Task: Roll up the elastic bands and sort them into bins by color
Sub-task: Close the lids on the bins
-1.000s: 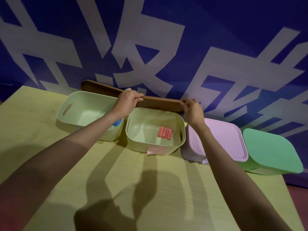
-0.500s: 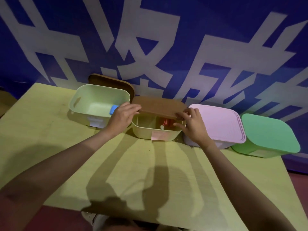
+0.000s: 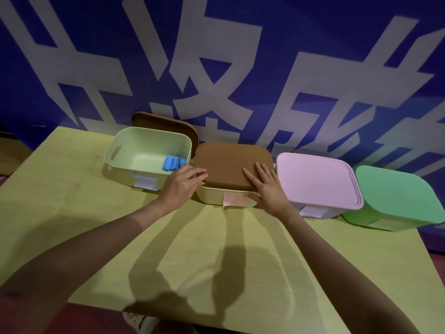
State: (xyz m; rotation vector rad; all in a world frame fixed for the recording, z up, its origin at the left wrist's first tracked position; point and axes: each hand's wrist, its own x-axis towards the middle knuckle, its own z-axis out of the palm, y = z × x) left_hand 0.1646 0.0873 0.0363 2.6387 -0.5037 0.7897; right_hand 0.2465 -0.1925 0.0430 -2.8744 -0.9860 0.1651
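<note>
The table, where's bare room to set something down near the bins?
Free: the near half of the table, in front of the bin row and either side of the forearms, and the left end beside the open bin with blue rolls. Crowded: the back edge, four bins side by side, left hand and right hand on the brown lid.

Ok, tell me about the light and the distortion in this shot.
Head view: dim light from behind casts arm shadows across the table; wide-angle lens bends the table's edges; the left hand and right hand on the brown lid look slightly soft.
</note>
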